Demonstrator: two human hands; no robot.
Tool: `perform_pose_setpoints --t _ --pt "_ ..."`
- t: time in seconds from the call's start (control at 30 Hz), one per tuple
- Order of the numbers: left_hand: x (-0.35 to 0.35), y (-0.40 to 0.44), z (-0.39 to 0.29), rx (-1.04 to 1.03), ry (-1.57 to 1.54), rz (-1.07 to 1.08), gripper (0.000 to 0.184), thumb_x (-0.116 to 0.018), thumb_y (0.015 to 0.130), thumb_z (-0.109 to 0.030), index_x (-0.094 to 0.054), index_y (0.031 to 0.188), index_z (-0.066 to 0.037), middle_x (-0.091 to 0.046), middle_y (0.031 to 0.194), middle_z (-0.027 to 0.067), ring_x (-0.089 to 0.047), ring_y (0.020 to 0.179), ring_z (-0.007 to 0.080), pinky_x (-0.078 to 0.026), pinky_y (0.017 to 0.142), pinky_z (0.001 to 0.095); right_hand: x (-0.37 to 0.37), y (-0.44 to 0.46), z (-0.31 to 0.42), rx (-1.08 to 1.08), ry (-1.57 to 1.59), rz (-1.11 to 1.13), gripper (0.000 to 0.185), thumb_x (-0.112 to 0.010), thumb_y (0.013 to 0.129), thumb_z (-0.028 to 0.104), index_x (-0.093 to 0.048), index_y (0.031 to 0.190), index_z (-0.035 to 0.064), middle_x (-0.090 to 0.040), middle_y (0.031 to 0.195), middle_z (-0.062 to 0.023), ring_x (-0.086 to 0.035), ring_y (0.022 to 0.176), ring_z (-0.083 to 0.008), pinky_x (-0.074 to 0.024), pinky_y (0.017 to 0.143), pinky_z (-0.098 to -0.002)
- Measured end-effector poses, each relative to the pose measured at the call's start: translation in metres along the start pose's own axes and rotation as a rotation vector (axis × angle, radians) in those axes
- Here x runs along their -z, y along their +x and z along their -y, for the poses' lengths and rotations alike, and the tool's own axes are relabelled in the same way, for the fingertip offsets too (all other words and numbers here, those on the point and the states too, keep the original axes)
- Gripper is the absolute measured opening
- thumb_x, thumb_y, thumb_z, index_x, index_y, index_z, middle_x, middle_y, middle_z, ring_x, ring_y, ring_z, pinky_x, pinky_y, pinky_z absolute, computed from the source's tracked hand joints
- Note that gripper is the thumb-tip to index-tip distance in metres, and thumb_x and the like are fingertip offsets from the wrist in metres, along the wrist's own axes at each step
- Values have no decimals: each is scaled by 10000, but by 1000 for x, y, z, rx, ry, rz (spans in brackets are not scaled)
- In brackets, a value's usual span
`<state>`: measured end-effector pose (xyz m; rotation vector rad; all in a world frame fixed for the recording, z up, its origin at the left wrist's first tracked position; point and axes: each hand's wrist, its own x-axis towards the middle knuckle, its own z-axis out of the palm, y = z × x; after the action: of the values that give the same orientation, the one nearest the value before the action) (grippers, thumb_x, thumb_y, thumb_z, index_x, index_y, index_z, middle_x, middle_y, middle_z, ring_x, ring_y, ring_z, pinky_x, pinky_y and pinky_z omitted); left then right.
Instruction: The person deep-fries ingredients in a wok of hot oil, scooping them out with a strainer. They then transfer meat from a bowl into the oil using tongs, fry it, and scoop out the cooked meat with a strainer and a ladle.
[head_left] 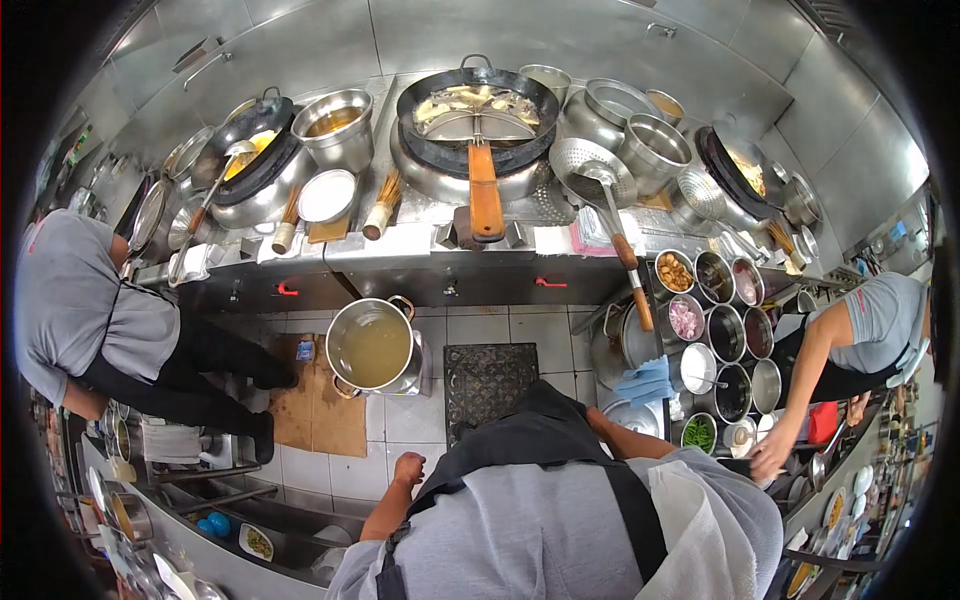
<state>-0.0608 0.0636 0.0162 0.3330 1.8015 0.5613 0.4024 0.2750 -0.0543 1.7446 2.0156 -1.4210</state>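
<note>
"Since the wearer stands facing the long steel range (400,283), what step do we log? Clock from the wearer, quick."

"Looks like frying, unattended by hand: the round black iron wok (478,77) sits at 12 o'clock with pale food in liquid. A metal tool with an orange-brown wooden handle (481,185) lies across it, handle toward 6."

"Hands?"

"Bare left hand (408,469) at 9, fingers curled in, nothing visible between them; well apart from the wok, nearer the wide steel stockpot (333,350) of yellowish liquid at 10. Right hand's hidden behind the black cloth apron (520,430); only the right forearm (640,441) shows at 2, so can't tell its grip."

"Next move calls for?"

"My judgement: working that wok takes a reach to 12, fingers opened, then wrapped round the wooden handle."

"Counts, fast."

"Woks, three: this one, a black side wok (278,116) at 11, another black wok (718,160) at 1. Stockpot, one. Bamboo brushes (383,205), three. Grey-shirted co-workers (80,310), two, at 10 and 2. Round steel ingredient containers (766,386) at 2, roughly a dozen; overlap and lens warp make that soft."
</note>
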Motion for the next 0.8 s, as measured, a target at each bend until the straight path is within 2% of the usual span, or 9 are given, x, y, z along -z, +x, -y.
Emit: perform_pose_setpoints --t 0.1,0.3,0.4,0.5,0.6,0.7,0.8 --pt "-1 0 1 -5 -2 14 178 -619 833 -155 -597 975 -50 -589 769 125 -621 669 291 -509 490 424 -16 28 -38 165 -247 -15 295 -577 846 238 -657 998 -2 -652 964 -279 -656 932 -387 -478 745 -427" --pt "-6 -1 4 -13 14 -3 160 -621 843 -149 -597 971 -56 -591 752 132 -624 659 298 -511 488 450 -29 31 -41 -188 253 -49 322 -559 876 243 -659 1033 -20 -694 873 -136 -621 785 -220 -480 711 -393" --pt "-8 -4 4 -19 19 -1 170 -618 848 -146 -588 988 -53 -602 747 136 -638 650 296 -520 482 457 -11 7 -19 167 -197 -37 308 -562 878 236 -673 1010 -20 -679 861 -78 -605 776 -182 -479 686 -382" --pt "-11 1 9 -47 40 12 184 -608 853 -134 -574 1011 -47 -615 751 135 -646 625 279 -529 474 454 -38 37 -67 -43 275 -7 290 -567 880 242 -674 997 0 -694 873 -107 -632 789 -219 -480 697 -388" --pt "-13 2 12 -64 37 27 194 -601 857 -124 -564 1030 -45 -620 747 132 -651 611 266 -536 471 450 -7 2 -21 214 -98 51 295 -590 871 265 -668 1006 15 -693 881 -128 -628 790 -227 -483 709 -391" --pt "-16 8 18 -89 -1 68 191 -602 854 -124 -567 1027 -50 -609 729 128 -649 615 261 -531 467 441 0 -21 20 -353 911 82 305 -622 846 279 -659 1005 22 -687 870 -142 -621 786 -232 -485 731 -396" --pt "-18 19 29 -100 -25 94 179 -610 847 -138 -586 1003 -54 -597 710 126 -636 605 253 -509 446 422 6 -30 29 -83 407 -12 324 -550 881 269 -682 975 -12 -695 868 -149 -648 754 -259 -480 685 -385"
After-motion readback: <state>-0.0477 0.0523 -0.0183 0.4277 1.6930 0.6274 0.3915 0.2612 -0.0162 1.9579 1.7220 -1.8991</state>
